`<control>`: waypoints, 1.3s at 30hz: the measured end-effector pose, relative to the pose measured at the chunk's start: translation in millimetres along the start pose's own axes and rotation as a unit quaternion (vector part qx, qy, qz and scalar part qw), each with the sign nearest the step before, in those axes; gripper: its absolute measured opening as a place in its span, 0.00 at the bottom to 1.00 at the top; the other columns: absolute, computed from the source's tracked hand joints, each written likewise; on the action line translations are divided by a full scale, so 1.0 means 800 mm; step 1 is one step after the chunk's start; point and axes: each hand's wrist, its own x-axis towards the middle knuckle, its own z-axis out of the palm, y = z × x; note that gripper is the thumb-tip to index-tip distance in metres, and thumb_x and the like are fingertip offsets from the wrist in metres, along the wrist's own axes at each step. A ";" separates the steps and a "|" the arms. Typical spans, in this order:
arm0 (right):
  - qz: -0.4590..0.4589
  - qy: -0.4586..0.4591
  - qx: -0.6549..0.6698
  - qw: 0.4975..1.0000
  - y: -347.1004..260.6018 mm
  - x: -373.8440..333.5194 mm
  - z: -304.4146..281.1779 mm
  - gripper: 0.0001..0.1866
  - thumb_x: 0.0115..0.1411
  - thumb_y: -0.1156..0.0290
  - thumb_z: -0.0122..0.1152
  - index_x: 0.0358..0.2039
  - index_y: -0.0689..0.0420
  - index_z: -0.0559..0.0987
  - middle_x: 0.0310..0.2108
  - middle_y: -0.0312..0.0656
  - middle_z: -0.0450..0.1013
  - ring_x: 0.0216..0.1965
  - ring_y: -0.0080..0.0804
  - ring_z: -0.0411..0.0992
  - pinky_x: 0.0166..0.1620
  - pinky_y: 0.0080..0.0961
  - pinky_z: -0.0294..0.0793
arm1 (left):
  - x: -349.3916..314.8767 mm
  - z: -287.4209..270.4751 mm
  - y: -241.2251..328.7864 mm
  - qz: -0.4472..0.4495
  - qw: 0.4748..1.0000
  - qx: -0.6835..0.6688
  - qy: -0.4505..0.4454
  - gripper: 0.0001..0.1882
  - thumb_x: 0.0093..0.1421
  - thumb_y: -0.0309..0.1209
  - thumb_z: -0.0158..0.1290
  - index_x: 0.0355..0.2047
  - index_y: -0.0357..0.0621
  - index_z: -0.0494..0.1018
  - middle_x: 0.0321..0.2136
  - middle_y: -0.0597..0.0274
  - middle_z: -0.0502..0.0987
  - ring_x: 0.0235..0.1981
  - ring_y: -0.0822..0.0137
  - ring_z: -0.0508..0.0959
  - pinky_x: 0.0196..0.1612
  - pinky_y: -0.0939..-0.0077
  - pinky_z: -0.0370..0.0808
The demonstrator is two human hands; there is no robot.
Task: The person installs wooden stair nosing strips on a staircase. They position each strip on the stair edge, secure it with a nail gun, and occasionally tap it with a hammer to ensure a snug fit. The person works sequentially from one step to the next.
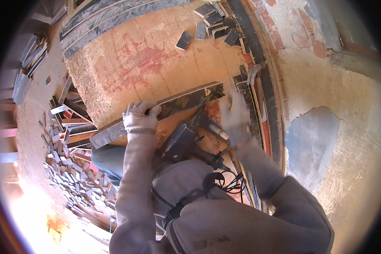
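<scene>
A long dark-faced board strip (pixel 173 106) lies slantwise across the worktable, its left end jutting past the table edge. My left hand (pixel 142 116), in a pale glove, is closed over this strip left of its middle. Beyond the strip's right end, my gloved right hand (pixel 236 114) is raised with its fingers stretched out; motion smears it a little, and I see nothing in it. Between my forearms rests a black nail gun (pixel 180 140), its nose close to the strip and its magazine pointing toward my right hand. My body partly hides the gun.
Small dark offcuts (pixel 213 21) lie at the table's far right. Long strips (pixel 127 19) are stacked along the far edge. A heap of wood scraps (pixel 78 178) covers the floor at left. A worn plaster wall (pixel 317 148) stands close at right, beside more strips.
</scene>
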 end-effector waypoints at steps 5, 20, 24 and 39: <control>0.091 -0.421 -0.027 0.902 -0.081 -0.120 -0.010 0.49 0.57 0.61 0.66 0.69 0.70 0.50 0.51 0.61 0.71 0.48 0.58 0.73 0.51 0.46 0.73 | -0.001 0.004 -0.001 0.008 1.000 -0.014 0.018 0.07 0.50 0.32 0.67 0.31 0.48 0.84 0.31 0.60 0.83 0.40 0.56 0.79 0.47 0.61 0.75; 0.221 -0.395 0.135 0.881 -0.037 -0.118 -0.049 0.51 0.47 0.58 0.77 0.68 0.59 0.61 0.57 0.55 0.72 0.56 0.47 0.74 0.56 0.37 0.76 | -0.003 0.000 0.005 -0.003 0.999 0.036 0.016 0.07 0.50 0.37 0.67 0.29 0.51 0.83 0.32 0.62 0.82 0.43 0.54 0.78 0.52 0.58 0.72; 0.270 -0.341 0.242 0.867 0.012 -0.075 -0.126 0.35 0.54 0.65 0.71 0.61 0.61 0.69 0.41 0.44 0.76 0.38 0.37 0.76 0.40 0.31 0.78 | -0.002 -0.001 0.001 -0.016 1.000 0.023 -0.002 0.07 0.51 0.38 0.67 0.28 0.53 0.82 0.33 0.67 0.81 0.44 0.56 0.77 0.53 0.56 0.69; 0.436 -0.311 0.325 0.779 0.014 0.024 -0.155 0.14 0.61 0.71 0.57 0.18 0.56 0.69 0.16 0.41 0.68 0.18 0.32 0.69 0.26 0.27 0.71 | 0.001 0.000 0.000 0.001 1.000 -0.001 0.000 0.07 0.50 0.35 0.67 0.28 0.52 0.82 0.31 0.64 0.81 0.41 0.54 0.78 0.52 0.57 0.71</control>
